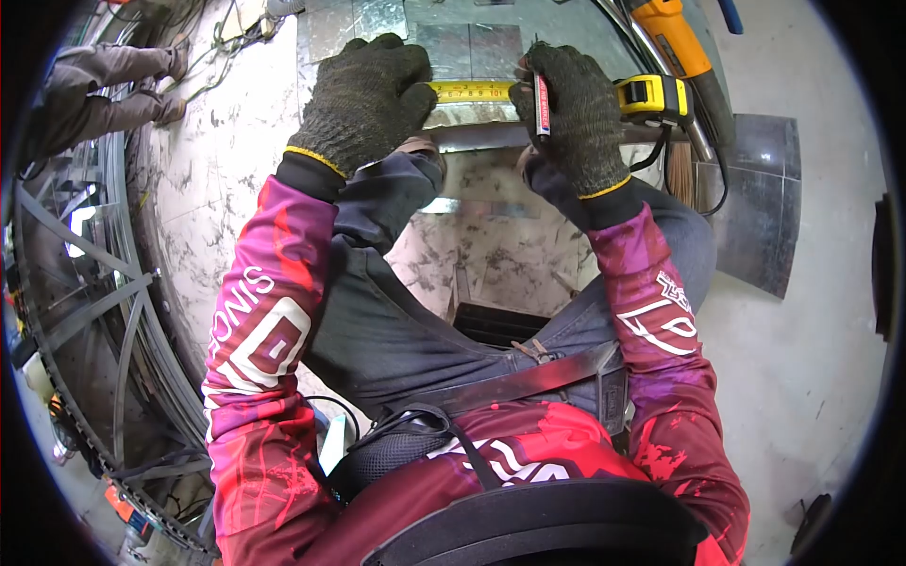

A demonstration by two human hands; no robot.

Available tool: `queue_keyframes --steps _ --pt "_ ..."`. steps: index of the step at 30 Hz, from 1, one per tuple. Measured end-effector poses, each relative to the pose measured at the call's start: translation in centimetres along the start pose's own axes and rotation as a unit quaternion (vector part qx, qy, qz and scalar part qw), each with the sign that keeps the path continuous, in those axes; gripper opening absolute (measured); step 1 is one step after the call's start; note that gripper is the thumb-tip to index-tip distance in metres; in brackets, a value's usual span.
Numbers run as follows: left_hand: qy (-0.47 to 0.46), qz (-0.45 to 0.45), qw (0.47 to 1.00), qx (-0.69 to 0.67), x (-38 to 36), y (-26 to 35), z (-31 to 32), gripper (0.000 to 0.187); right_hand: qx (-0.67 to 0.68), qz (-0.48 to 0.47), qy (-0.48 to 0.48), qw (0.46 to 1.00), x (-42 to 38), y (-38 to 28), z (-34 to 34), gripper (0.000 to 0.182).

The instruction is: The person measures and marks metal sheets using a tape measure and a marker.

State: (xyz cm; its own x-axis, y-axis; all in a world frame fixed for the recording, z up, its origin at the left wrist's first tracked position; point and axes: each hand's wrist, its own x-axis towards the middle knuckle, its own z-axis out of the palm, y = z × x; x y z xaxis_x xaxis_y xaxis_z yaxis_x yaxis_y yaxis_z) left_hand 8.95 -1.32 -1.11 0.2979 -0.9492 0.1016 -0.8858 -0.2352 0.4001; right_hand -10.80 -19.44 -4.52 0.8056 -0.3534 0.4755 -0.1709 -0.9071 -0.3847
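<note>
My left hand [366,102], in a dark knitted glove, is closed on the left end of a yellow tape measure blade [467,91]. The blade lies straight along the near edge of a shiny metal sheet [458,52]. At its other side my right hand [578,118], gloved the same way, grips a marker pen [542,106] with a red and white barrel, held roughly upright. Its fingers also touch the blade. Just right of that hand rests the yellow and black tape measure case [654,98]. Both palms and the blade's left tip are hidden.
A yellow power tool [672,38] lies at the upper right, behind the case. Dark tiles or plates [755,203] lie on the floor at right. Metal frames and long bars [118,283] fill the left side. Another person's legs [118,99] and cables [231,52] are at upper left.
</note>
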Motion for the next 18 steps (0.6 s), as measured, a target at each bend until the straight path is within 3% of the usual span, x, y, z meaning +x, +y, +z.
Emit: queue_keyframes --steps 18 --pt "0.03 0.055 0.998 0.023 0.06 -0.05 0.83 0.019 -0.006 0.002 -0.005 1.0 -0.18 -0.09 0.05 0.036"
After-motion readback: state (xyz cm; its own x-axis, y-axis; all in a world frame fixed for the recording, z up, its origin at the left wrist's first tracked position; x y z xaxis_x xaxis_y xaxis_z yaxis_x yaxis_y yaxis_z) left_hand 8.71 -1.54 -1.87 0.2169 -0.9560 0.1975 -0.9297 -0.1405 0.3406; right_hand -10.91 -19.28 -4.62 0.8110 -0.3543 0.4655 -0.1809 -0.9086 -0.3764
